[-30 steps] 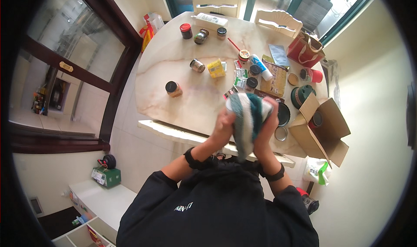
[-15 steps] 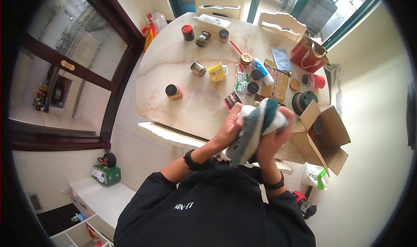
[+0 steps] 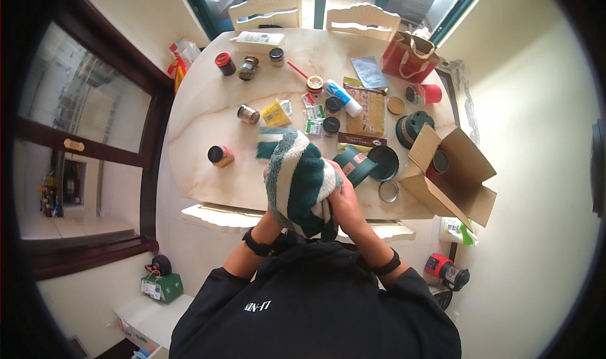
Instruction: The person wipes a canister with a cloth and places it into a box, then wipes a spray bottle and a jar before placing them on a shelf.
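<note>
Looking down through the head camera, I see my 2 hands at the near edge of the pale marbled tabletop (image 3: 201, 120), with a green-and-white striped towel (image 3: 304, 176) bunched up between them. My right hand (image 3: 344, 200) has its fingers curled closed on the towel's right side. My left hand (image 3: 271, 217) is mostly hidden behind the cloth, so I cannot tell how far it is closed or what it grips. The towel is in front of the dark shirt (image 3: 315, 302), its upper left corner blurred.

Just beyond my right hand I have a green container (image 3: 355, 166) beside a dark round dish (image 3: 383, 163), and a silver ring-shaped lid (image 3: 389, 191) lies near them. Farther right stands an open cardboard box (image 3: 470, 185). To the left of the towel, apart from it, is a black-lidded jar (image 3: 221, 156)
</note>
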